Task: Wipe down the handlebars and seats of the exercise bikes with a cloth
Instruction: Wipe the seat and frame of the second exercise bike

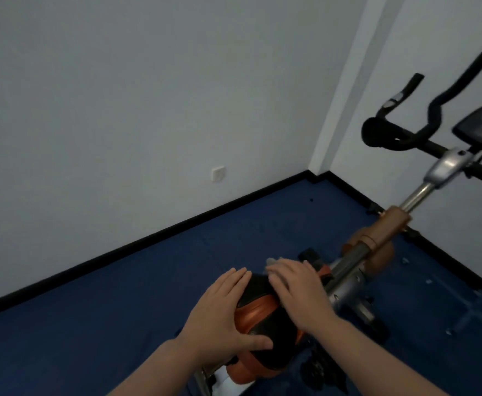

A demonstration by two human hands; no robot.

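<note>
The seat (265, 315) in the lower middle of the frame is black with orange panels; a pale grey cloth (274, 262) shows just above it. The handlebars (422, 115) at the upper right are black, the post (417, 195) below them silver, and the frame (388, 227) beneath that orange-brown. The floor (119, 310) is plain dark blue, edged by a black skirting (148, 238). The wall (148, 95) is plain pale grey-white, with a white socket (218, 173) at middle left

My left hand (219, 312) lies flat on the left side of the black and orange seat (265, 318), thumb across the back. My right hand (297, 292) presses a pale cloth (272, 262) onto the nose. Black handlebars (422, 121) further ahead, blue floor (119, 295) below.
</note>
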